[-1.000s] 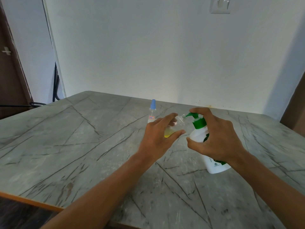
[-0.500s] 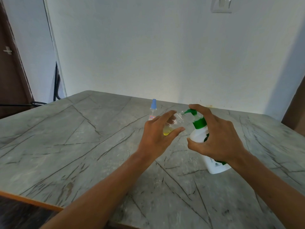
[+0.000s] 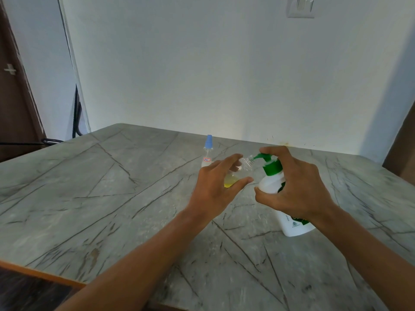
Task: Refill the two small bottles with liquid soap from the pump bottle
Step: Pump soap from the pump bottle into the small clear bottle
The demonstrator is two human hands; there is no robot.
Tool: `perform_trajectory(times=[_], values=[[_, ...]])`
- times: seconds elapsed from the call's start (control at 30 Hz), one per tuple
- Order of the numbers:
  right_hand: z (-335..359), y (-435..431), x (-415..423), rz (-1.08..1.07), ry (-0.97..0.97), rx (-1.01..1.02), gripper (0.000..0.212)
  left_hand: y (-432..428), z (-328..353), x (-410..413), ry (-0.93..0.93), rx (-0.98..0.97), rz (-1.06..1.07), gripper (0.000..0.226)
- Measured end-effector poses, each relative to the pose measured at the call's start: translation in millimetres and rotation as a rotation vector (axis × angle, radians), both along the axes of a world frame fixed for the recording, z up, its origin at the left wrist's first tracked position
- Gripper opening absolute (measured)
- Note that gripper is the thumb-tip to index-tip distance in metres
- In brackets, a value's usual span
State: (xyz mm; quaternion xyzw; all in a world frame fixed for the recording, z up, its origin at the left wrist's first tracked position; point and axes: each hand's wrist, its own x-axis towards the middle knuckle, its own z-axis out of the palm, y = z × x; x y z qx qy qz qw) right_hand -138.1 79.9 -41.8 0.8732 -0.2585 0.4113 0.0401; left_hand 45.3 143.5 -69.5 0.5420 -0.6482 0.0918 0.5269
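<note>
While tilted, bottle (image 3: 231,181) at pump spout (image 3: 260,156).

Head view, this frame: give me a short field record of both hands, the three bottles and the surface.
left hand: holds small clear plastic bottle, tilted, mouth at the green nozzle
held bottle: uncapped, a little yellow liquid at its low end
right hand: grips white pump bottle with green pump, forefinger on the pump head
other bottle: small clear bottle with blue cap, upright, behind the left hand
surface: grey marble-patterned table
</note>
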Motion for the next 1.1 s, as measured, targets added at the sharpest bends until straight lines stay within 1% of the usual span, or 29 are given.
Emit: perform_trajectory(times=[0.23, 0.5, 0.73, 0.87, 1.1], values=[[0.0, 1.3, 0.5, -0.024, 0.061, -0.008, 0.101, -0.3, 3.4, 1.2, 0.024, -0.013, 0.030, 0.057], [0.6, -0.2, 1.2, -0.010, 0.043, 0.007, 0.090, 0.6, 3.1, 0.5, 0.039, -0.015, 0.018, 0.055], [0.7, -2.7, 0.5, 0.009, 0.013, 0.026, 0.082, 0.1, 0.3, -0.7, 0.015, 0.008, 0.004, 0.055], [0.7, -2.7, 0.9, -0.004, 0.031, 0.024, 0.083, -0.3, 0.2, 0.1, 0.019, 0.012, 0.003, 0.055], [4.8, -6.1, 0.0, -0.055, 0.150, -0.103, 0.094, -0.4, 3.8, 4.8, -0.001, -0.001, 0.046, 0.056]])
